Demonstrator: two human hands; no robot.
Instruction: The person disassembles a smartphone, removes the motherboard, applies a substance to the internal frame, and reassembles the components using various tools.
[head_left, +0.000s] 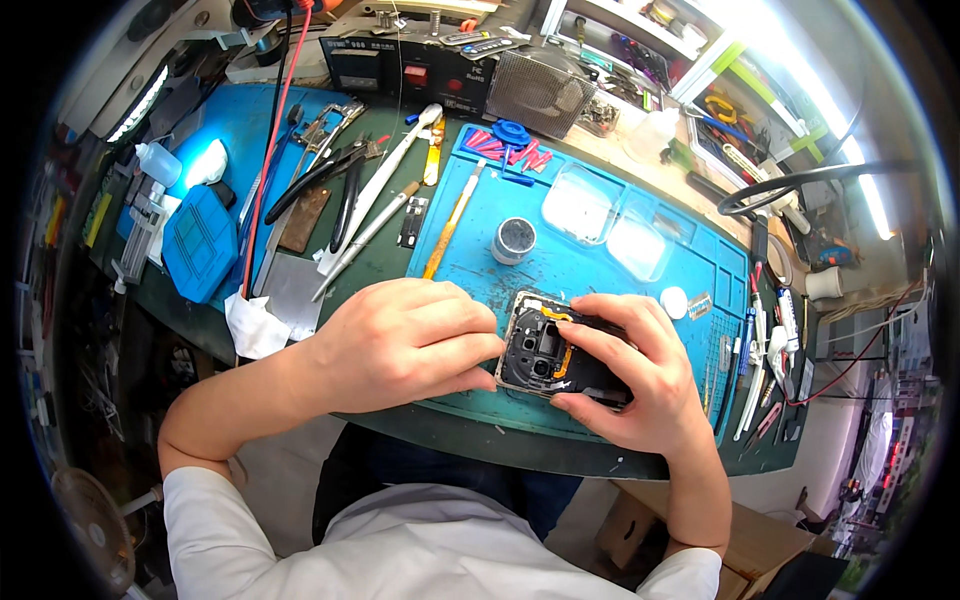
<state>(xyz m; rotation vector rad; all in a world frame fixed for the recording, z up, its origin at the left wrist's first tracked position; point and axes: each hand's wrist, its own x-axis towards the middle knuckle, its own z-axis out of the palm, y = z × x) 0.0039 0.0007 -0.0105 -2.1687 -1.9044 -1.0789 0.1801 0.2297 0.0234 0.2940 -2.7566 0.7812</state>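
An opened smartphone point(528, 345) lies on the blue work mat point(600, 270), its black inner parts, camera openings and an orange flex cable showing. My right hand point(650, 375) grips it from the right, with the thumb on the near edge and fingers over the far edge and the inside. At the phone's left edge, my left hand point(410, 340) has its fingers pinched together; whatever is between the fingertips is hidden. Just beyond the phone stands a small round jar point(514, 241) with a dark top. A thin wooden-handled tool point(452, 222) lies beyond my left hand.
Clear plastic boxes point(580, 203) stand on the mat's far side, near pink and blue pieces point(508, 146). A white round cap point(674, 302) lies right of the phone. Pliers point(345, 195), tweezers and white brushes lie at left; pens and tools point(765, 350) line the right edge.
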